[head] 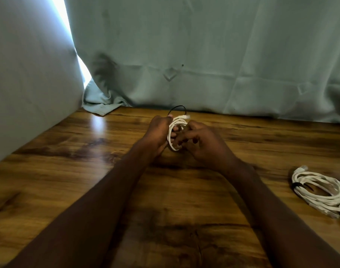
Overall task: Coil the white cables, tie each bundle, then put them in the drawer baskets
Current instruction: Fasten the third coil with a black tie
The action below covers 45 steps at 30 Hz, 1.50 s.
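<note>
Our left hand (159, 132) and right hand (202, 141) both grip a cable coil (176, 125); a tied coil (320, 190) lies on the desk (68, 171).

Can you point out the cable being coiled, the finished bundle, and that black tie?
held cable coil (175, 126), head view, on its white loops.
finished bundle (320, 192), head view, on its loops.
black tie (178, 107), head view, on its arc.

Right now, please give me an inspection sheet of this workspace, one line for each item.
Surface: wooden table, glossy, light glare at far left.
Job's things: held coil in both hands; second coil lies at right, black tie on it.
Clutter: nothing seen.
Grips: left hand and right hand both curl round the held coil.
Cables: thin black tie loops above the held coil.
Surroundings: grey-green curtain behind; drawer baskets not in view.
</note>
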Motion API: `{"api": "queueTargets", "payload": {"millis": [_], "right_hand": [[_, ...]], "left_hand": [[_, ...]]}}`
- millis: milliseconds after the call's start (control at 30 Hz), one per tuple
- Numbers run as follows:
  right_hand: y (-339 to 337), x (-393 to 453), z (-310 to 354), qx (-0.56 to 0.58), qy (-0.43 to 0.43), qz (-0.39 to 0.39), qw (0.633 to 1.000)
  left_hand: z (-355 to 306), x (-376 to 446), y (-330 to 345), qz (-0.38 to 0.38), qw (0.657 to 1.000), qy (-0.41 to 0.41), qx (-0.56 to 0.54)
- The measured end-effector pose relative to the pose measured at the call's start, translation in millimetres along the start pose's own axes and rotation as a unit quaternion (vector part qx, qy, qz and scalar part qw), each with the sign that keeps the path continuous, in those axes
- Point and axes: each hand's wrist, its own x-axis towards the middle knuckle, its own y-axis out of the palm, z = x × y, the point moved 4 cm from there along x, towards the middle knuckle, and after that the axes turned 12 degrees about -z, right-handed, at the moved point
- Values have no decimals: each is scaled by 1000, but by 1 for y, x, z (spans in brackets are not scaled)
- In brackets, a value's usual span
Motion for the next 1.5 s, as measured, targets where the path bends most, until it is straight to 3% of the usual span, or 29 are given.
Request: {"api": "queueTargets", "payload": {"millis": [67,167,300,367,467,633,800,900,1000,1333,1500], "right_hand": [[0,1,-6,72,87,-38,993],[-6,1,-11,170,238,-114,950],[-10,-8,-20,327,436,-101,832],[-8,-9,-22,372,471,-87,795],[-5,-6,-22,412,474,-99,772],[-10,-2,-14,422,421,-88,798],[-14,-3,-13,173,280,-82,941],[-14,-3,-11,157,244,-97,952],[-11,-5,-11,57,197,-103,973],[-3,-3,7,-112,74,-40,990],[-2,-2,6,-65,104,-67,990]], "left_hand": [[-1,3,-4,-17,1000,-4,-8],[-4,7,-8,-51,999,10,-11],[-3,12,-9,-87,996,25,13],[-3,12,-9,-98,994,31,20],[-3,10,-9,-99,994,36,25],[-4,9,-14,-109,994,22,12],[-4,14,-20,-137,990,22,4],[0,16,-16,-128,991,22,18],[3,15,-11,-111,993,31,38],[4,20,-10,-131,983,49,117],[5,19,-6,-126,982,54,127]]}}
